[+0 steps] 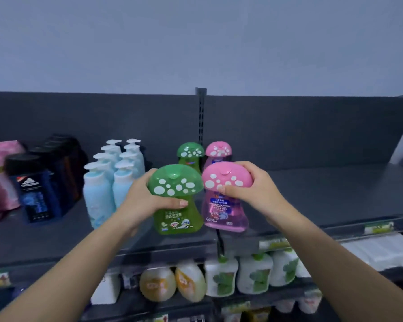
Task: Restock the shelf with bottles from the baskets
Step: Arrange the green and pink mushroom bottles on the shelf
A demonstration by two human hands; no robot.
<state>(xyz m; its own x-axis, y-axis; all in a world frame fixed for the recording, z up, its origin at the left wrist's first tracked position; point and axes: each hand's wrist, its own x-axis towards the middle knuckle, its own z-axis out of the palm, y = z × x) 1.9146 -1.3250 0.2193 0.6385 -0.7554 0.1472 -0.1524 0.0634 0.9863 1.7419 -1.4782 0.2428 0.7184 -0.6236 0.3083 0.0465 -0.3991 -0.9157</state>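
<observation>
we see the dark matte shelf (312,194) under both hands, bare beyond the right one. our left hand (144,201) grips the glossy green mushroom-capped bottle (176,198), our right hand (249,189) the translucent pink bottle (226,196), lining each up before its twin behind.

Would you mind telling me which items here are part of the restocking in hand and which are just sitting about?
In the job:
- green mushroom-cap bottle in the left hand
- pink mushroom-cap bottle in the right hand
- matching green bottle and pink bottle behind them
- top shelf

Just there:
- blue pump bottles
- dark Adidas bottles
- lower-shelf bottles
</observation>
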